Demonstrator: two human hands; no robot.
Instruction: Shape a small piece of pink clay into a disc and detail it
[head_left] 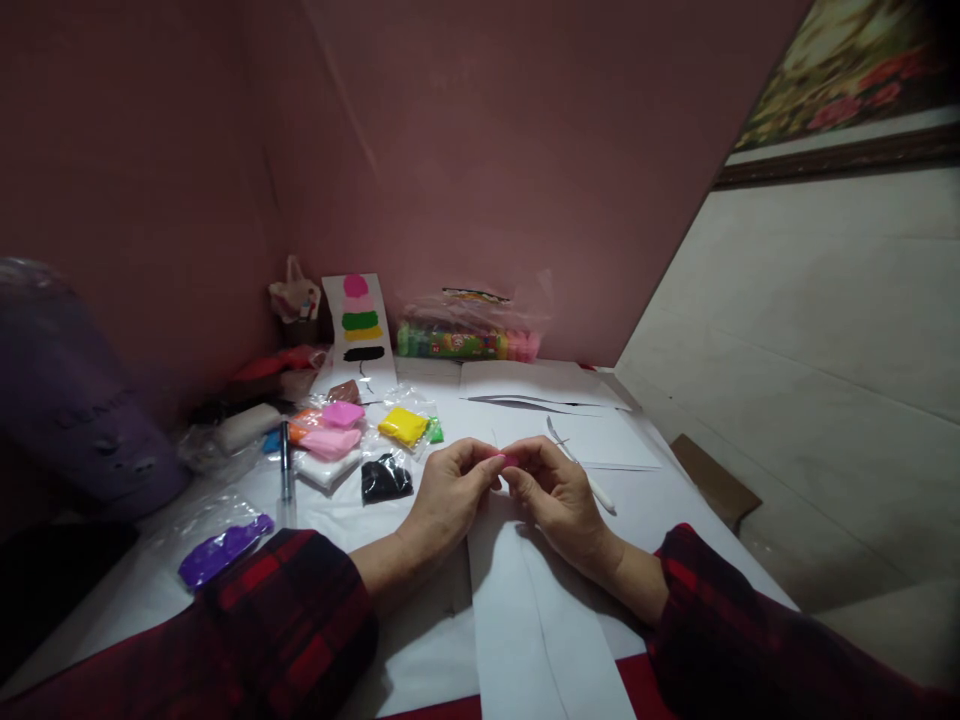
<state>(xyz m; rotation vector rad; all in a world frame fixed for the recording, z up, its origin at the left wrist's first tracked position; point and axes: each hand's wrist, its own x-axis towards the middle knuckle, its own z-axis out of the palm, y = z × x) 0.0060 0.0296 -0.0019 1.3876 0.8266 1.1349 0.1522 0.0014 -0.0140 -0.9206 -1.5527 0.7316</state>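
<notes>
Pink wall (pixel 487 180) backs the white surface (pixel 427 640). I see left hand (pixel 450 488) and right hand (pixel 559 498) pinching a small pink lump (pixel 510 460), partly hidden by their grip, over paper (pixel 521 610); black packet (pixel 386 480) left, white tool (pixel 602 495) right.

Left grip (pixel 452 487) and right grip (pixel 556 492) pinch a pink piece (pixel 509 461); white paper (pixel 506 620) lies below; black packet (pixel 387 480) near left grip.

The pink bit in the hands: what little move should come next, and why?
Perhaps squeeze the pink bit gently, since the left hand and right hand pinch it from both sides, above the paper.
</notes>
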